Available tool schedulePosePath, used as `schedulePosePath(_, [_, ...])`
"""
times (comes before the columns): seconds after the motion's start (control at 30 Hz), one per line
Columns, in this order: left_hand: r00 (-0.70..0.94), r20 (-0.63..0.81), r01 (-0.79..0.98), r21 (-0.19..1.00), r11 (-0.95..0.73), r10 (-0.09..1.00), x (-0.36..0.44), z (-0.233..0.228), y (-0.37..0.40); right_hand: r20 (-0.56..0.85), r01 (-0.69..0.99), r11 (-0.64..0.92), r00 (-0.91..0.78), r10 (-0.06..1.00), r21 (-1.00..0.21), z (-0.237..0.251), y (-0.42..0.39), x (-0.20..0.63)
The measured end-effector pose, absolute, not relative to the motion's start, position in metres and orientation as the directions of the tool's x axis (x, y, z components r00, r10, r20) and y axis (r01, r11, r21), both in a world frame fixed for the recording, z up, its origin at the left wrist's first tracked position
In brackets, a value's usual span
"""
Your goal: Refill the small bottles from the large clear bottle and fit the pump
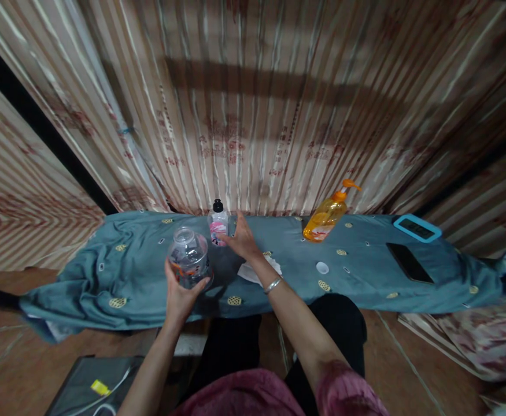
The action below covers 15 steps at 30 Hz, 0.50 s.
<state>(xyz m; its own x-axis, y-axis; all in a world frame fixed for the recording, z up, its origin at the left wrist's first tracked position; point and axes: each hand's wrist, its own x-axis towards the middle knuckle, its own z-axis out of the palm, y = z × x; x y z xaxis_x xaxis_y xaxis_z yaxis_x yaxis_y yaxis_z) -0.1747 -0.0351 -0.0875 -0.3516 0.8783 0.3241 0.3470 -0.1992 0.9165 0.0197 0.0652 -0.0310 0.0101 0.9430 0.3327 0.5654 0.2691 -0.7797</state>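
On teal cloth (105, 271): left hand (178, 294) grip clamped round clear jar (188, 257), right hand (242, 238) spread apart.

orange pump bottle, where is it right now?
Head view: the orange pump bottle lies tilted on the teal cloth near the curtain, right of the right hand, left of the blue-framed device.

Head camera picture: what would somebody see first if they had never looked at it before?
Probably the two hands in the middle: the left hand grips a clear plastic jar above the teal cloth, while the right hand reaches for a small bottle with a black cap. Next comes the bright orange pump bottle, standing tilted further right by the striped curtain.
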Motion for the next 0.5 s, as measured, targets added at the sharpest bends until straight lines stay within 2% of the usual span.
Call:
schedulePosePath(0.13, [-0.358,0.228,0.288,0.949,-0.125,0.905,-0.184,-0.093,-0.070,0.289,0.548,0.225,0.033,0.957,-0.806,-0.014,0.090,-0.001])
schedulePosePath(0.3, [-0.278,0.231,0.269,0.951,-0.155,0.932,-0.186,-0.103,-0.124,0.210,0.533,0.141,0.071,0.975,-0.834,-0.013,0.096,-0.003])
schedulePosePath(0.4, [-0.175,0.185,0.264,0.955,-0.135,0.967,-0.174,-0.103,-0.141,0.235,0.511,0.145,0.117,0.965,-0.847,-0.007,0.083,0.012])
schedulePosePath(0.5, [-0.095,0.203,0.251,0.952,-0.174,0.975,-0.155,-0.098,-0.136,0.291,0.501,0.183,0.145,0.946,-0.846,0.004,0.056,0.041])
